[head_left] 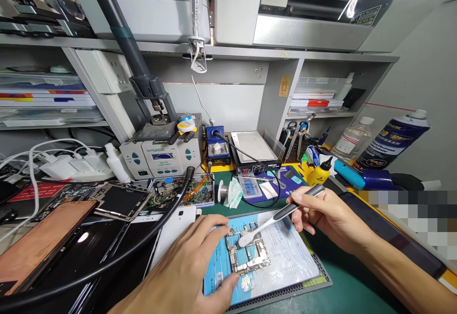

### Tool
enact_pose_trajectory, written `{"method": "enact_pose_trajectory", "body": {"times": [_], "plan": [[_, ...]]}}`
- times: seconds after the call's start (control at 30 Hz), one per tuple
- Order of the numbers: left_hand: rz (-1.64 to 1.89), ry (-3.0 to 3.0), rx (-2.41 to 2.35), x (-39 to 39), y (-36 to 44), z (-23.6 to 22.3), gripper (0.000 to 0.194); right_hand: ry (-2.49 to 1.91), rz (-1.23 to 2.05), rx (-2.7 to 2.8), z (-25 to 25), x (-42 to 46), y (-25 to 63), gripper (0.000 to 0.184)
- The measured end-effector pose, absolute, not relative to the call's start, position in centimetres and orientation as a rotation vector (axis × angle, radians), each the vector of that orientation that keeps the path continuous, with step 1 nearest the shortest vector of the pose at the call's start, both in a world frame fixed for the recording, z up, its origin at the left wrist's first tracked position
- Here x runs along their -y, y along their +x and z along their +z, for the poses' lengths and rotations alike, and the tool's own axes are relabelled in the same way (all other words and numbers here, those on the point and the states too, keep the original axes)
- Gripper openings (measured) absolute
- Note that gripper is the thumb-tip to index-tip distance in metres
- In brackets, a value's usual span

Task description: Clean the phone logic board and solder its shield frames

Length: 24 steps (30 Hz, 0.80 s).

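A bare phone circuit board (263, 253) with square cut-outs lies on a blue and white printed packet (289, 266), which rests on a dark mat. My left hand (193, 257) holds the board at its left side, index finger at the upper corner and thumb at the lower corner. In my right hand (317, 211) is a toothbrush (274, 218) with a white neck and a dark grey handle, gripped by thumb and fingers. Its head is over the upper middle of the board and looks to be touching it; the bristles are hidden beneath.
A thick black hose (157, 230) crosses the left side over phone parts. Behind stand a rework station (164, 154), a solder spool (224, 192) and a flat heating plate (255, 152). Right are a yellow bottle (319, 173), a spray can (392, 137) and a clear bottle (353, 137).
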<state>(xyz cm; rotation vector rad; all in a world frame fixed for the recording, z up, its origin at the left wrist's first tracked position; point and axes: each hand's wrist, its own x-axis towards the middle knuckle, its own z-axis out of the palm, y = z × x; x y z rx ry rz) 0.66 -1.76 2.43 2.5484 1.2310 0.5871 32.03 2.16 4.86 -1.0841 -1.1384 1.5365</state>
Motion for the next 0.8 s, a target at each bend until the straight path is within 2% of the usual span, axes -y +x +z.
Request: {"method": "enact_pose_trajectory", "body": {"times": [0.8], "plan": [[0.649, 2.577, -1.228, 1.6, 0.8, 2.1, 0.055, -1.145, 1.418, 1.068, 5.5, -3.2, 33.1, 0.030]]}}
